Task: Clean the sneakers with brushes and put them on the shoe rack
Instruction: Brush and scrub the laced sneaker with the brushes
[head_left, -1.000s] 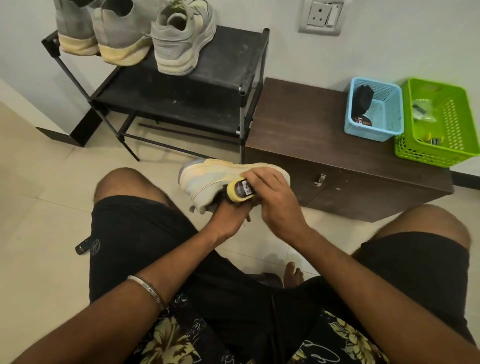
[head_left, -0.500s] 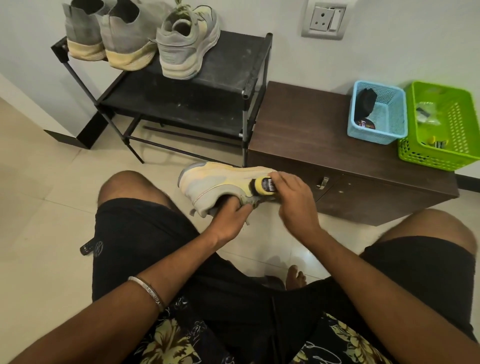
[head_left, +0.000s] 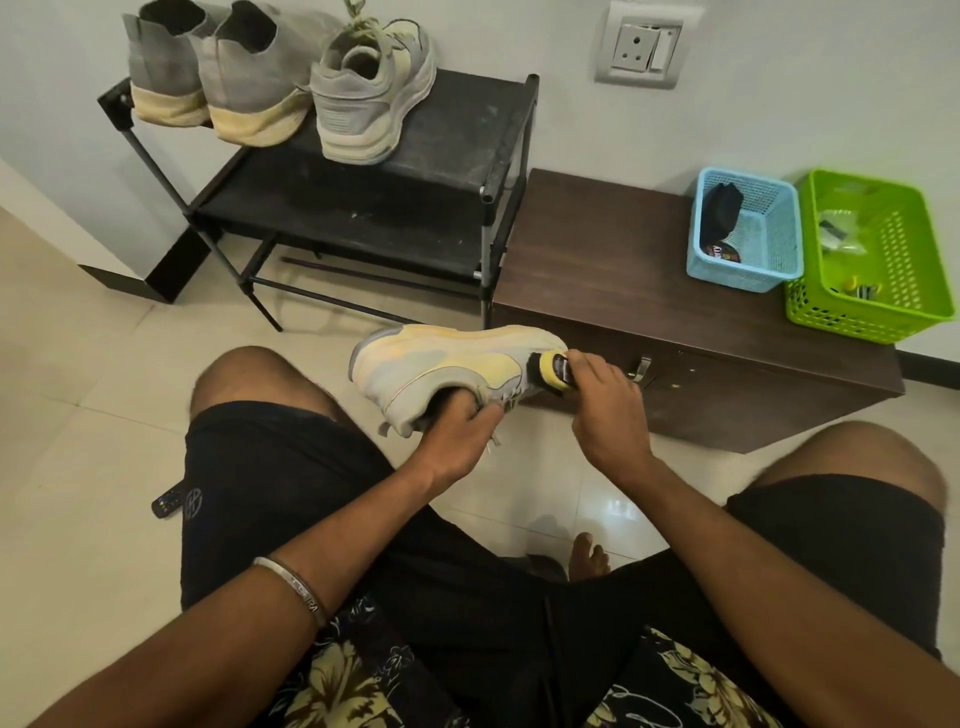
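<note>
Above the tiled floor, between the person's knees, a pale sneaker is held on its side: the left hand has its fingers curled into the opening, while the right hand pinches a yellow brush against the toe end. Three grey sneakers stand on the shoe rack's top shelf; blue basket and green basket sit at the cabinet's far right corner

No wording can be made out for certain. The bracelet bears engraved letters, too small to read, and the brush carries a dark label (blurred). A round logo marks the black shorts, its characters unclear.
</note>
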